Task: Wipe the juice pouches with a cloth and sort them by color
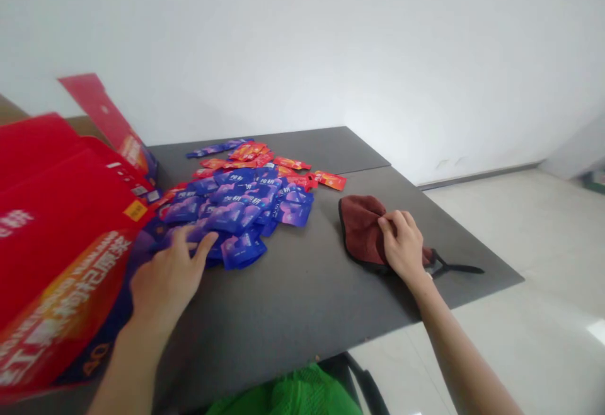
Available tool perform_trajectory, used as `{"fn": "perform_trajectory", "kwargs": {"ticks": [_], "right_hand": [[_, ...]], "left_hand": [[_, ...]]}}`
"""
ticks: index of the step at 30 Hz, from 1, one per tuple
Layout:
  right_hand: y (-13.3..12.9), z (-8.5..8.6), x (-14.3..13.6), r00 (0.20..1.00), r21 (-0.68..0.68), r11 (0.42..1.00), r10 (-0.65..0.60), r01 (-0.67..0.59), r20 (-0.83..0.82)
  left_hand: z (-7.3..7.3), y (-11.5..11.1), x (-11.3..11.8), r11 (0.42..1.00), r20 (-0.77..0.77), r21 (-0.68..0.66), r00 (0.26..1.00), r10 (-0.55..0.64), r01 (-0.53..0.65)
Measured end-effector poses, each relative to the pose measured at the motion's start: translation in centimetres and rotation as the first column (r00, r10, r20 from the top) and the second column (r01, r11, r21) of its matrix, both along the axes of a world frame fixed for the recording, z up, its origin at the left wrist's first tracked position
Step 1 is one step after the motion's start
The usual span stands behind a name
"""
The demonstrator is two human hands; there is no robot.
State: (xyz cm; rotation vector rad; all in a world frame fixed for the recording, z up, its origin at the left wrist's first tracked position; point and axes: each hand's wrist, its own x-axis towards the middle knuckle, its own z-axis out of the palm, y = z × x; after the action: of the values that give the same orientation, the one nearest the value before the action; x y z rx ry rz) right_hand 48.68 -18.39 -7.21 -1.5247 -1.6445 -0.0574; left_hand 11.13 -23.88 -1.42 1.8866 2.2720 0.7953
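Note:
My right hand (401,241) pinches the top of a brown cloth (362,229) with black edging, which lies on the dark grey table (283,314). A black strap (460,268) trails from the cloth to the right. My left hand (170,270) has its thumb and fingers apart at the near left edge of a heap of blue-purple sachets (231,204); it holds nothing that I can see. Orange-red sachets (248,152) lie behind and beside the blue ones.
Large red boxes or bags (61,213) with printed lettering fill the left side, one with a raised flap (101,109). A green mesh item (293,396) is below the near table edge. A white wall stands behind, with pale floor at right.

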Motion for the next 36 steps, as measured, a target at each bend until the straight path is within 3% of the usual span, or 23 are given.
{"fn": "perform_trajectory", "kwargs": {"ticks": [2, 3, 5, 7, 11, 15, 17, 20, 22, 24, 25, 27, 29, 31, 33, 36], "right_hand": [[-0.1, -0.3, -0.2, 1.000, -0.006, 1.000, 0.002, -0.002, 0.014], [-0.1, -0.3, -0.4, 1.000, -0.001, 1.000, 0.012, -0.012, 0.015], [-0.3, -0.4, -0.5, 1.000, 0.027, 0.999, 0.030, -0.030, 0.008], [-0.5, -0.4, -0.6, 0.999, 0.052, 0.998, 0.047, -0.047, 0.000], [-0.7, -0.5, -0.3, 0.998, 0.059, 0.996, 0.066, -0.066, -0.002], [-0.7, -0.6, -0.2, 0.998, 0.071, 0.996, 0.058, -0.058, -0.006], [-0.8, -0.7, -0.3, 0.999, 0.091, 0.995, 0.050, -0.048, -0.017], [-0.8, -0.7, 0.1, 0.999, 0.141, 0.990, 0.021, -0.017, -0.027], [-0.8, -0.6, 0.9, 0.997, 0.217, 0.974, -0.047, 0.060, -0.063], [-0.9, 0.0, 2.1, 0.973, 0.303, 0.929, -0.173, 0.214, -0.155], [-1.0, 0.6, 2.9, 0.943, 0.339, 0.888, -0.246, 0.312, -0.223], [-1.5, 2.0, 4.4, 0.853, 0.397, 0.769, -0.362, 0.501, -0.375], [-2.1, 3.5, 5.7, 0.772, 0.459, 0.637, -0.387, 0.620, -0.504], [-2.9, 4.6, 6.7, 0.745, 0.523, 0.545, -0.345, 0.655, -0.571], [-3.7, 4.7, 7.3, 0.737, 0.547, 0.514, -0.311, 0.661, -0.600], [-4.3, 3.2, 7.6, 0.744, 0.516, 0.559, -0.324, 0.649, -0.585]], "left_hand": [[0.1, -1.4, 0.1, 0.994, -0.203, 0.026, 0.973, 0.111, -0.108], [0.3, -1.7, 0.3, 0.991, -0.278, 0.084, 0.953, 0.120, -0.100], [0.5, -0.7, 0.8, 0.976, -0.378, 0.212, 0.925, 0.033, 0.052], [0.0, 2.0, 1.3, 0.955, -0.440, 0.238, 0.896, -0.057, 0.178], [-3.3, 8.4, 1.7, 0.975, -0.410, -0.073, 0.885, -0.222, 0.211], [-6.5, 10.8, 1.3, 0.964, -0.381, -0.140, 0.887, -0.262, 0.225], [-6.5, 10.7, 1.1, 0.966, -0.382, -0.114, 0.887, -0.259, 0.233], [-4.3, 10.3, 1.8, 0.966, -0.391, -0.028, 0.886, -0.248, 0.258], [-1.8, 10.7, 3.9, 0.941, -0.411, 0.032, 0.863, -0.294, 0.336], [0.7, 11.9, 7.4, 0.880, -0.433, -0.002, 0.793, -0.428, 0.474], [1.6, 12.7, 9.5, 0.837, -0.433, -0.091, 0.736, -0.521, 0.539], [2.3, 14.7, 14.2, 0.797, -0.422, -0.171, 0.687, -0.591, 0.580], [1.8, 16.9, 18.7, 0.799, -0.421, -0.235, 0.683, -0.596, 0.553], [0.4, 18.9, 22.3, 0.826, -0.429, -0.279, 0.706, -0.564, 0.490], [-1.1, 20.4, 24.7, 0.834, -0.438, -0.296, 0.709, -0.552, 0.466], [-2.7, 21.4, 26.3, 0.809, -0.444, -0.288, 0.677, -0.587, 0.513]]}}
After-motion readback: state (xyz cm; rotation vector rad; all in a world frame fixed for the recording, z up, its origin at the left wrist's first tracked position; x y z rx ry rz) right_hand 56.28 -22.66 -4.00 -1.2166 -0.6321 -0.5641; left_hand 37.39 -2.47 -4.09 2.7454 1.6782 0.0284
